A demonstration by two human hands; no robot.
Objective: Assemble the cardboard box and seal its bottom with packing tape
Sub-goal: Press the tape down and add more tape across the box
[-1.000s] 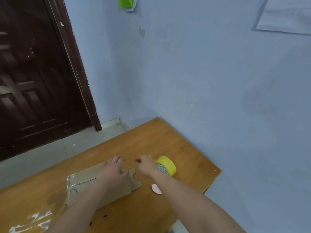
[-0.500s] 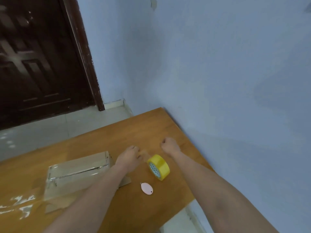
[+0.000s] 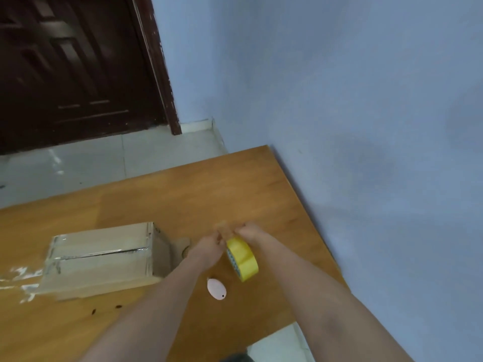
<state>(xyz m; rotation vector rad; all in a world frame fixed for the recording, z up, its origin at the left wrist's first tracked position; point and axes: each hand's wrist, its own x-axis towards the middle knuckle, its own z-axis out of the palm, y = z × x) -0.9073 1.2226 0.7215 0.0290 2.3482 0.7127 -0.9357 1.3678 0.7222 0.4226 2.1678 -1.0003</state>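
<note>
Both hands at the yellow tape roll [image 3: 243, 258]

Left hand [image 3: 209, 245] and right hand [image 3: 251, 231] meet at its top — grip blurred (cannot tell); taped cardboard box [image 3: 102, 259] lies left on the counter [image 3: 183, 194].

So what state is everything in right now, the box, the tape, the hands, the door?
cardboard box: folded up, lying on the table, shiny tape along its seam.
yellow tape roll: on edge, both hands at its top.
left hand: fingers curled at the roll, blurred.
right hand: fingers curled at the roll.
pink oval object: flat, untouched.
door: closed.
</note>
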